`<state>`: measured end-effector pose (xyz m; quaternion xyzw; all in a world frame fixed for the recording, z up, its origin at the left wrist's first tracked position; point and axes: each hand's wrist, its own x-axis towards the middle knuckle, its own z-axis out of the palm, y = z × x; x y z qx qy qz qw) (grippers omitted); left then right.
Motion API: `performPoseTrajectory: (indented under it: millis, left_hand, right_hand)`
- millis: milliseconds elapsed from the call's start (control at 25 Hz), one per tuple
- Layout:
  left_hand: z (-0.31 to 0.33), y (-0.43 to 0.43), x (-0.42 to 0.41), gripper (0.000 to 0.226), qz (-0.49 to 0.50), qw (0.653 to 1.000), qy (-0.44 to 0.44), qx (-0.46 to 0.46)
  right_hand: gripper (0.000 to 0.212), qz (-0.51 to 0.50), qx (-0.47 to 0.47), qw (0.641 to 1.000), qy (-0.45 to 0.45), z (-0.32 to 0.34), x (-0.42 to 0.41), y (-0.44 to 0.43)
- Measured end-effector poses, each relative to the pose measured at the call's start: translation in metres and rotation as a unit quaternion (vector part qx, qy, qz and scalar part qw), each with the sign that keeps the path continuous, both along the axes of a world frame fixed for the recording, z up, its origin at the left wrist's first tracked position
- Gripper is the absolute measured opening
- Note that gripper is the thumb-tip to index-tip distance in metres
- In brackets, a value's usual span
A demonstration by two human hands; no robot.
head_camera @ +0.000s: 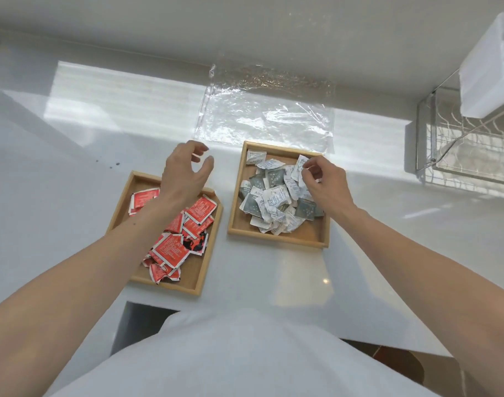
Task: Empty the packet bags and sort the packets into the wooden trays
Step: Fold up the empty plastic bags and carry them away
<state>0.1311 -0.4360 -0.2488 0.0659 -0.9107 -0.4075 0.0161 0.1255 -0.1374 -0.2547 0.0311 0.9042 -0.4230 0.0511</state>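
Sorting looks nearly done. The right hand (325, 183) pinches a white packet (299, 165) over its tray (309, 234). The left hand (184, 174) hangs loose and empty. Next, let go.

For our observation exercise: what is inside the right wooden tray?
A heap of white and grey-green packets, the right hand pinching one. Beneath the heap, the floor of the tray is hidden.
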Motion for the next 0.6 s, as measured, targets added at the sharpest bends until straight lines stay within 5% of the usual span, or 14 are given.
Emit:
performPoseTrajectory:
  millis: [360,600]
  left_hand:
    - [-0.019,0.088,-0.211,0.058,-0.191,0.958,-0.107,-0.188]
    - [-0.055,0.126,-0.300,0.065,-0.280,0.909,-0.066,-0.301]
  right_hand:
    - [0.056,-0.092,0.122,0.980,-0.126,-0.036,-0.140,0.052]
    - [0.065,-0.175,0.127,0.958,-0.189,-0.055,-0.174,0.043]
